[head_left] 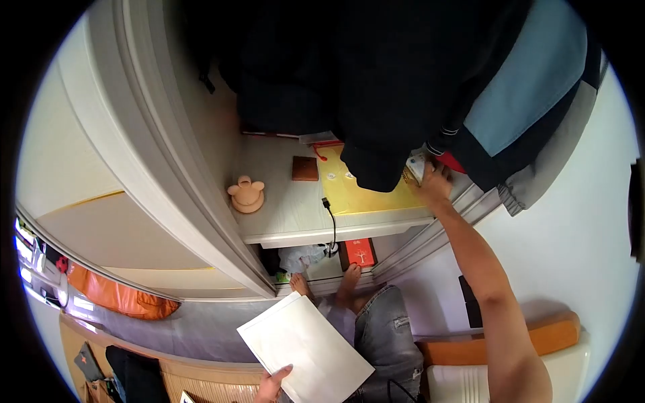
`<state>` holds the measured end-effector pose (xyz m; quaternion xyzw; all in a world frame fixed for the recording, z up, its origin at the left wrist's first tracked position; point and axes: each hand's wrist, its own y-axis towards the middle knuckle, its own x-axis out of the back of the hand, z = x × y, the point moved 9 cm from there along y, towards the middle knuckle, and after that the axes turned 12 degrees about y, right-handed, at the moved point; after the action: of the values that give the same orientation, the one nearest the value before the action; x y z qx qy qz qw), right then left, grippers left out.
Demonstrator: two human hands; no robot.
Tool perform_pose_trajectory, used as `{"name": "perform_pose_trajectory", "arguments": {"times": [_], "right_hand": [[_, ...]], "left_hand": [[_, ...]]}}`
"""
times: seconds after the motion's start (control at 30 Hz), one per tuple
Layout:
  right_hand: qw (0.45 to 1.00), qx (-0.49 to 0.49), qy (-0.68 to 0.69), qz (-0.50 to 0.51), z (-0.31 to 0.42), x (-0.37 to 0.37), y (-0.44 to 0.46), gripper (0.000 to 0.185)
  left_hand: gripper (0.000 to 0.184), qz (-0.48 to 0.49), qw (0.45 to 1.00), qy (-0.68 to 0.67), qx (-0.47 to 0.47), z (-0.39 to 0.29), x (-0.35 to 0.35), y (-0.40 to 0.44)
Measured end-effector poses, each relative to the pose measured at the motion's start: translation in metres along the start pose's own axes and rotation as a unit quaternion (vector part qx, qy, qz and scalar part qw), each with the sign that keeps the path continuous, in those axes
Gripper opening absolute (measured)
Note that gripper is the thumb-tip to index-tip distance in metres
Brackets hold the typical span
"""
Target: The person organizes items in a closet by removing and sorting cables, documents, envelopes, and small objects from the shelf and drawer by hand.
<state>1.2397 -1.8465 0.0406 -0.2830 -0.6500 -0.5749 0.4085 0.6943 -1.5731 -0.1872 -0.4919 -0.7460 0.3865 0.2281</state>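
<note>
My left hand is closed on the lower edge of some white papers, thumb on top, above my lap. Reaching onto the wardrobe shelf, my right hand has its fingers around a small white item with printing on it, at the right end of a yellow sheet. A brown wallet and a peach-coloured bear-shaped object lie farther left on the shelf. A black cable hangs over the shelf's front edge.
Dark clothes and a blue-grey jacket hang low over the shelf. Below it are a plastic bag and a red box, near my feet. A sliding door stands at the left.
</note>
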Motion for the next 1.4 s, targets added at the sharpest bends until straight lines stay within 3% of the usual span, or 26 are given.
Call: {"name": "perform_pose_trajectory", "arguments": {"times": [0.1, 0.2, 0.3, 0.43, 0.47, 0.53, 0.67, 0.7, 0.73, 0.8, 0.87, 0.93, 1.0, 1.07, 1.13, 1.17, 1.2, 1.27, 1.3, 1.33, 1.37, 1.4], "right_hand": [[0.997, -0.065, 0.040, 0.006, -0.002, -0.019, -0.002, 0.076], [0.987, -0.116, 0.091, 0.064, -0.003, -0.031, 0.008, 0.064], [0.953, -0.138, 0.074, 0.258, -0.003, -0.048, 0.015, 0.069], [0.951, -0.173, 0.076, 0.245, -0.019, -0.040, 0.014, 0.062], [0.951, -0.174, 0.075, 0.244, -0.022, -0.048, 0.013, 0.062], [0.962, -0.187, 0.130, 0.148, -0.022, -0.035, 0.011, 0.064], [0.956, -0.145, 0.236, 0.093, 0.010, 0.004, -0.015, 0.064], [0.880, -0.147, 0.432, 0.132, 0.024, 0.002, -0.030, 0.064], [0.763, -0.141, 0.609, 0.166, 0.044, 0.005, -0.046, 0.064], [0.589, -0.213, 0.754, 0.198, 0.072, 0.012, -0.094, 0.060], [0.424, -0.255, 0.814, 0.303, 0.111, 0.014, -0.158, 0.059], [0.375, -0.277, 0.774, 0.427, 0.158, 0.029, -0.244, 0.057], [0.441, -0.166, 0.711, 0.522, 0.206, 0.036, -0.327, 0.061], [0.587, -0.031, 0.616, 0.525, 0.232, -0.011, -0.407, 0.069], [0.650, 0.034, 0.609, 0.454, 0.259, 0.053, -0.414, 0.076], [0.705, 0.051, 0.533, 0.465, 0.268, 0.070, -0.417, 0.078], [0.716, 0.077, 0.522, 0.457, 0.280, 0.097, -0.415, 0.078], [0.676, 0.106, 0.562, 0.465, 0.300, 0.105, -0.431, 0.076], [0.668, 0.119, 0.562, 0.473, 0.301, 0.097, -0.438, 0.076], [0.600, 0.039, 0.615, 0.511, 0.300, 0.073, -0.452, 0.073], [0.524, -0.044, 0.656, 0.542, 0.299, 0.052, -0.465, 0.071], [0.501, -0.057, 0.682, 0.530, 0.303, 0.059, -0.461, 0.066]], "left_hand": [[0.038, 0.008, 0.999, -0.027, -0.030, 0.007, 0.002, 0.010], [0.043, 0.047, 0.999, 0.008, -0.019, 0.022, 0.003, 0.018], [0.052, 0.043, 0.997, -0.059, -0.015, 0.043, 0.006, 0.034], [0.051, 0.012, 0.999, -0.048, -0.016, 0.034, 0.010, 0.030], [0.052, 0.010, 1.000, 0.005, 0.012, 0.026, 0.011, 0.021], [0.053, 0.008, 0.997, 0.056, 0.043, 0.027, 0.010, 0.014], [0.058, 0.025, 0.997, -0.075, -0.014, 0.039, 0.014, 0.029], [0.059, 0.027, 0.994, -0.104, -0.022, 0.040, 0.014, 0.028], [0.059, 0.031, 0.990, -0.133, -0.029, 0.040, 0.014, 0.027], [0.069, 0.059, 0.984, -0.155, -0.068, 0.023, 0.013, 0.016], [0.070, 0.023, 0.999, -0.035, 0.024, -0.003, 0.012, -0.016], [0.060, 0.092, 0.993, -0.065, -0.032, 0.015, 0.012, 0.004], [0.062, 0.040, 0.983, 0.077, -0.164, -0.004, 0.013, 0.002], [0.092, -0.120, 0.913, 0.141, -0.364, -0.034, 0.023, -0.017], [0.091, -0.170, 0.909, 0.072, -0.373, -0.039, 0.029, -0.027], [0.091, -0.203, 0.906, 0.067, -0.365, -0.037, 0.035, -0.028], [0.082, -0.187, 0.914, 0.098, -0.345, -0.033, 0.030, -0.024], [0.074, -0.184, 0.922, 0.120, -0.318, -0.026, 0.035, -0.025], [0.073, -0.117, 0.941, 0.064, -0.310, -0.025, 0.029, -0.021], [0.073, -0.045, 0.951, 0.009, -0.307, -0.026, 0.026, -0.020], [0.068, -0.033, 0.950, -0.050, -0.305, -0.020, 0.029, -0.017], [0.065, -0.028, 0.951, -0.074, -0.300, -0.017, 0.029, -0.016]]}}
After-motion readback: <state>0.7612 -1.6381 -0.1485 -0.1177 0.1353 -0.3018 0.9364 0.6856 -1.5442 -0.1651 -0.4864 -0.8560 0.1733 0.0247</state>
